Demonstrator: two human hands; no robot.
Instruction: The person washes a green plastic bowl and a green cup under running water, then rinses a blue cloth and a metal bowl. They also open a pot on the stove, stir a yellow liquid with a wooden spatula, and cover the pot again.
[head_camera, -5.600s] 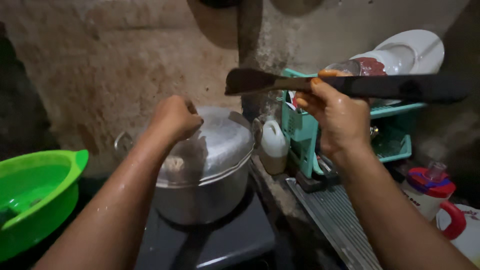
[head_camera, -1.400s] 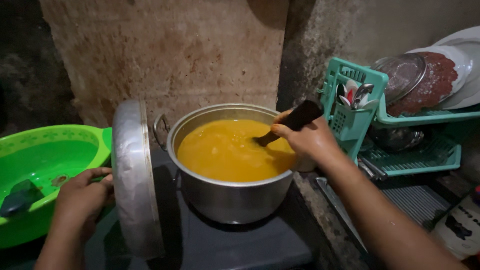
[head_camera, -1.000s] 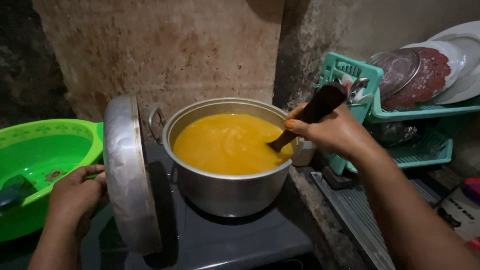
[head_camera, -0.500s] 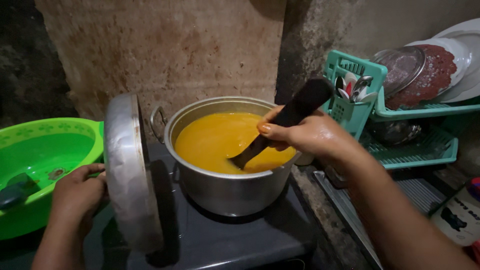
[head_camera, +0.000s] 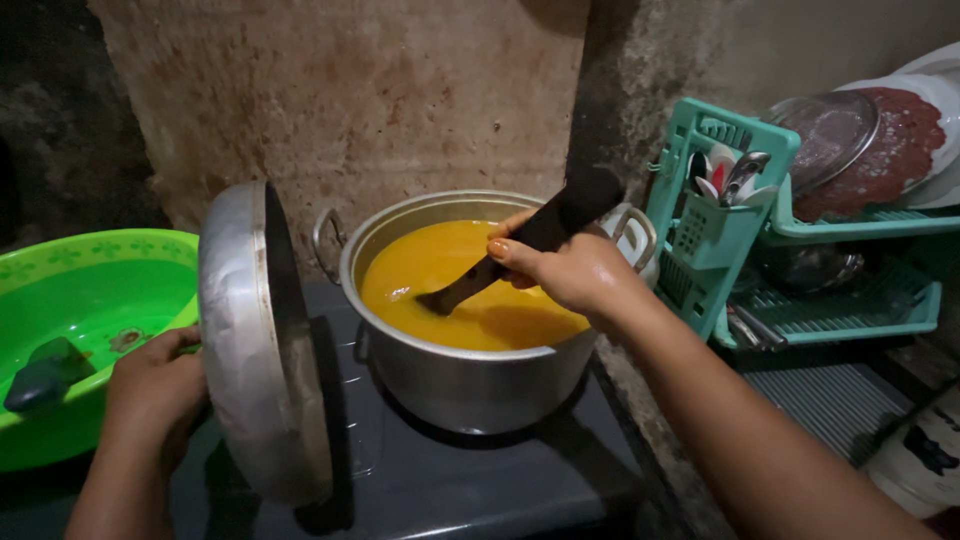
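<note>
A large metal pot (head_camera: 480, 385) full of thick yellow-orange liquid (head_camera: 440, 275) stands on a dark stove top (head_camera: 480, 480). My right hand (head_camera: 570, 270) grips a dark wooden spatula (head_camera: 530, 240) whose end dips into the liquid near the middle of the pot. My left hand (head_camera: 150, 390) holds the pot's metal lid (head_camera: 255, 340) upright on its edge, just left of the pot, with the lid's underside facing the pot.
A green plastic basin (head_camera: 90, 300) with a dark object (head_camera: 45, 375) in it sits at the far left. A teal dish rack (head_camera: 790, 240) with spoons, plates and a glass lid stands at the right. A stained wall rises behind the pot.
The lid came off the pot and now stands on edge at the left. The spatula's tip has swept from the pot's right side toward its middle.
</note>
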